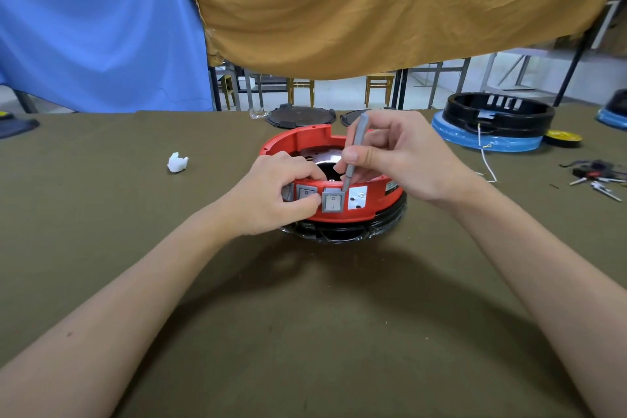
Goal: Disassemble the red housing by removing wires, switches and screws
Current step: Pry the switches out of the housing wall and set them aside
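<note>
Red housing [353, 210] is sitting mid-surface [305, 316] on a black base [339, 234], ring-shaped, open on top. Two grey switches [333, 202] showing in its near wall. Left hand [271, 197] is gripping the wall by them; right hand [403, 159] is pinching a grey tool [354, 153], tip at the right switch's edge.

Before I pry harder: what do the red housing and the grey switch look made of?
Red housing: looks like moulded plastic, smooth with a slight sheen and crisp moulded edges. Grey switch: probably matte plastic too, with a printed rocker face. The grey tool in the right hand also looks plastic-handled.
</note>
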A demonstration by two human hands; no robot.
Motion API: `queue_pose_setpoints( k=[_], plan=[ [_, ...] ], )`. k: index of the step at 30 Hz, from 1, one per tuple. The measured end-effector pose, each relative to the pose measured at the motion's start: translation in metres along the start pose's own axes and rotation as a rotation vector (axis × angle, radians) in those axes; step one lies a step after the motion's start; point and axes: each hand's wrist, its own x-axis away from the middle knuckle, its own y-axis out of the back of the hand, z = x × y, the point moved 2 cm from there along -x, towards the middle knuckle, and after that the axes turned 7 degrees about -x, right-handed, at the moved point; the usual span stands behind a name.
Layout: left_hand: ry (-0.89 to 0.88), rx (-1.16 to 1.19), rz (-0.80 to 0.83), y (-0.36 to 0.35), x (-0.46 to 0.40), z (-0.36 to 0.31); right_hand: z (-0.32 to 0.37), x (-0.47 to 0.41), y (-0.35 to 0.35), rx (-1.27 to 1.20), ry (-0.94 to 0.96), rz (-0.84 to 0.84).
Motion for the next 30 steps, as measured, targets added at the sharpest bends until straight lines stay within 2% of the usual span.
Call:
queue_pose_setpoints(
  k=[9, 20, 30],
  plan=[
    [-0.023, -0.004, -0.019, 0.0, 0.0, -0.001, -0.007, -0.007, -0.004, -0.027, -0.14, 0.004],
    [0.0, -0.019, 0.009, -0.001, -0.001, 0.001, 0.002, -0.001, -0.005, 0.042, 0.074, -0.001],
    [-0.002, -0.005, 0.0, -0.002, -0.001, 0.003, -0.008, -0.003, -0.005, -0.061, -0.105, -0.036]
  ],
)
